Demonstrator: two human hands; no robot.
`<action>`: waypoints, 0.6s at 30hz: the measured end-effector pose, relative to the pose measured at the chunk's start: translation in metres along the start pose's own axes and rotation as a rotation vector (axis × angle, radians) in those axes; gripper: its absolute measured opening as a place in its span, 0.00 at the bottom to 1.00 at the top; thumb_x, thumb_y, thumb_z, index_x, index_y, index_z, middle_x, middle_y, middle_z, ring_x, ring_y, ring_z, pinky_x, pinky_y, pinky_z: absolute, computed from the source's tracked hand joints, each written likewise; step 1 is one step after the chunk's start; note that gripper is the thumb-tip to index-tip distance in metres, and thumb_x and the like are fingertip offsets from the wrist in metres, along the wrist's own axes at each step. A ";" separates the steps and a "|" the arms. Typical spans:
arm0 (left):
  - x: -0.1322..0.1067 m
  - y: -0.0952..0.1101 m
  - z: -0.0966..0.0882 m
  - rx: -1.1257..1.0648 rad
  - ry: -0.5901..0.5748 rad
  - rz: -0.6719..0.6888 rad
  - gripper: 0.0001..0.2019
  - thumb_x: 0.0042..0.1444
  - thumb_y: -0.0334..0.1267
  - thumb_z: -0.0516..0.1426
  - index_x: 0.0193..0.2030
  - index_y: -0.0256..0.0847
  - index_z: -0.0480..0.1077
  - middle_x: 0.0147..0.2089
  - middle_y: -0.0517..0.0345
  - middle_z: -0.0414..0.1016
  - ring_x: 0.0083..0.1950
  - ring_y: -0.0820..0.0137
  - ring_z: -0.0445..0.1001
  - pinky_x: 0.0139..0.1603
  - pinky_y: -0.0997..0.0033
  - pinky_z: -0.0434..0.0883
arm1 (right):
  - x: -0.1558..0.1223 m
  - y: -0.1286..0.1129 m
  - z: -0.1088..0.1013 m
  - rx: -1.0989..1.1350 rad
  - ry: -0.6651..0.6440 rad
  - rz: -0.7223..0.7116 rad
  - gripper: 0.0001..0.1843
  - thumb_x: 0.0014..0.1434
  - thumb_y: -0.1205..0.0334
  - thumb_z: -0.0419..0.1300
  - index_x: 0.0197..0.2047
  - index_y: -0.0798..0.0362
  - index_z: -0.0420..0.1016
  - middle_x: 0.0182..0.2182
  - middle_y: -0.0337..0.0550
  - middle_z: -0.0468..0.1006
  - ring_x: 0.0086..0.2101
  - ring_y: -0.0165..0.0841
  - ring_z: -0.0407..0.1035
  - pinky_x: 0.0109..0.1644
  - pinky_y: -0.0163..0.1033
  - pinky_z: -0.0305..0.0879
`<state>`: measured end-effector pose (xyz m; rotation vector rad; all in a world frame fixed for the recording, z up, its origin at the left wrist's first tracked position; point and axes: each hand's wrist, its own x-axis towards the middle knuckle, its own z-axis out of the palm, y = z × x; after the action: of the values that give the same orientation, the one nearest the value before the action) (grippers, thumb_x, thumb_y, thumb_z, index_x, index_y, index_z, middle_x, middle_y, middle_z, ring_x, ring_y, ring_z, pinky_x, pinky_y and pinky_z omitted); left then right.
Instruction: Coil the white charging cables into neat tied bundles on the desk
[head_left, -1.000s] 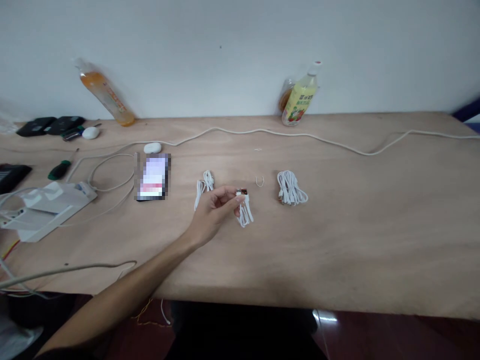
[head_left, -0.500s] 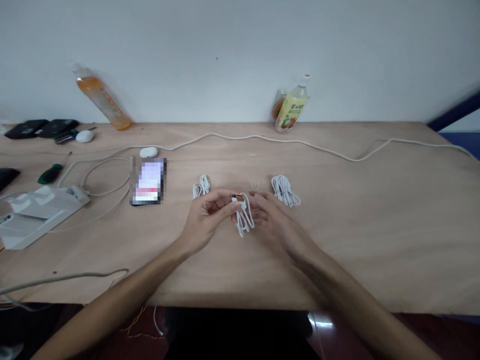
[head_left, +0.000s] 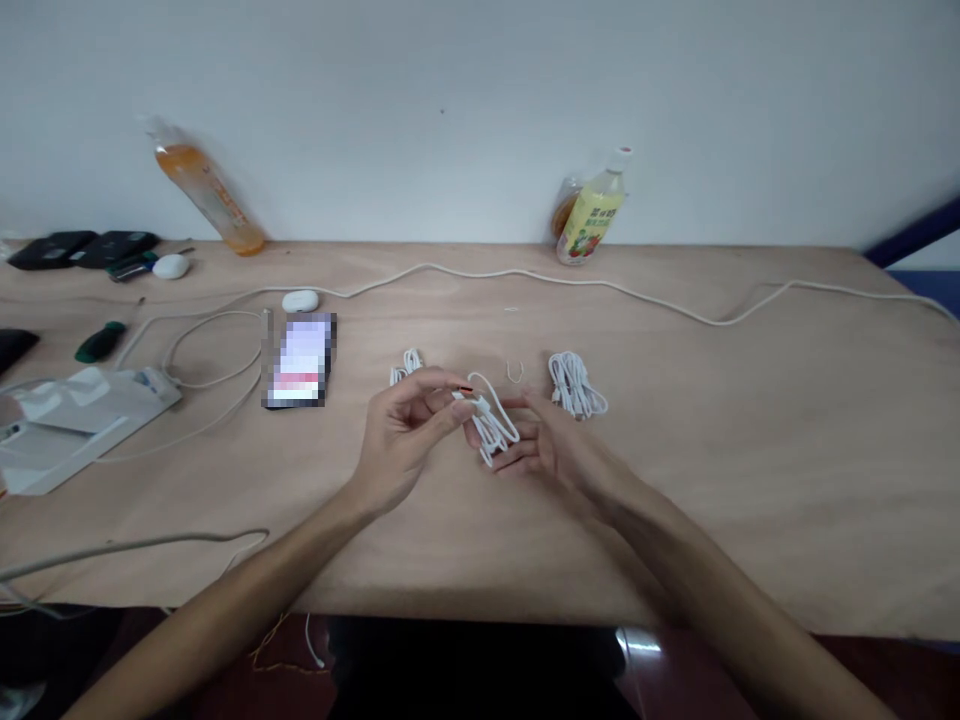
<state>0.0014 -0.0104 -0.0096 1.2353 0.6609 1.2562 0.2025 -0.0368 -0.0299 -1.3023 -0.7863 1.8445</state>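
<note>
Between thumb and fingers, my left hand (head_left: 405, 428) pinches the connector end of a coiled white USB cable (head_left: 496, 432) above the table. The cable's loops hang to the right and down from that grip. My right hand (head_left: 568, 447) is beside and partly behind the loops, its fingers stretched and apart; whether they touch the cable I cannot tell. Behind my left hand lies one white cable bundle (head_left: 412, 362), partly covered by it. Another white cable bundle (head_left: 575, 385) rests beyond my right hand. A small bent white tie (head_left: 514, 373) lies between the bundles.
A phone (head_left: 302, 360), a white earbud case (head_left: 300, 301), an open white box (head_left: 90, 425) and a green-handled screwdriver (head_left: 101, 342) are on the left. Against the wall lean an orange drink bottle (head_left: 210, 200) and a yellow-labelled bottle (head_left: 592, 215). A long white cord (head_left: 555, 281) crosses the table.
The cable in my left hand has tilted, its loops swinging to the right. My right hand has shifted slightly lower, its fingers now lower beside the loops. The view has moved slightly.
</note>
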 end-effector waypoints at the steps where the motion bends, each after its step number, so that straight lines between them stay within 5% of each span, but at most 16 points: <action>1: -0.001 -0.001 0.000 -0.021 -0.010 -0.027 0.06 0.60 0.37 0.72 0.42 0.43 0.83 0.33 0.61 0.85 0.27 0.74 0.82 0.31 0.75 0.80 | 0.000 0.000 0.003 0.073 -0.069 0.015 0.29 0.66 0.31 0.61 0.52 0.49 0.76 0.33 0.47 0.85 0.33 0.43 0.80 0.42 0.48 0.77; 4: -0.002 -0.001 0.002 -0.051 -0.043 -0.132 0.09 0.59 0.41 0.73 0.42 0.42 0.82 0.30 0.61 0.84 0.25 0.72 0.81 0.27 0.75 0.79 | 0.004 0.002 0.014 0.220 -0.191 0.013 0.26 0.67 0.33 0.60 0.49 0.47 0.76 0.35 0.44 0.83 0.34 0.42 0.79 0.41 0.47 0.75; 12: 0.000 0.000 0.008 0.171 0.030 -0.255 0.09 0.58 0.40 0.71 0.41 0.38 0.82 0.30 0.58 0.84 0.29 0.70 0.82 0.34 0.71 0.82 | 0.011 -0.002 0.027 0.332 -0.059 -0.207 0.29 0.62 0.48 0.72 0.64 0.37 0.71 0.40 0.33 0.79 0.36 0.35 0.73 0.42 0.40 0.68; 18: 0.005 -0.003 0.003 0.207 0.069 -0.305 0.14 0.57 0.48 0.73 0.37 0.38 0.80 0.23 0.61 0.78 0.23 0.72 0.75 0.25 0.74 0.75 | 0.016 0.001 0.031 0.217 -0.109 -0.322 0.23 0.58 0.50 0.76 0.51 0.40 0.71 0.37 0.32 0.78 0.34 0.35 0.71 0.41 0.42 0.68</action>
<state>0.0062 -0.0062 -0.0104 1.2082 1.0099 0.9981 0.1693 -0.0259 -0.0294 -0.8883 -0.7781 1.6962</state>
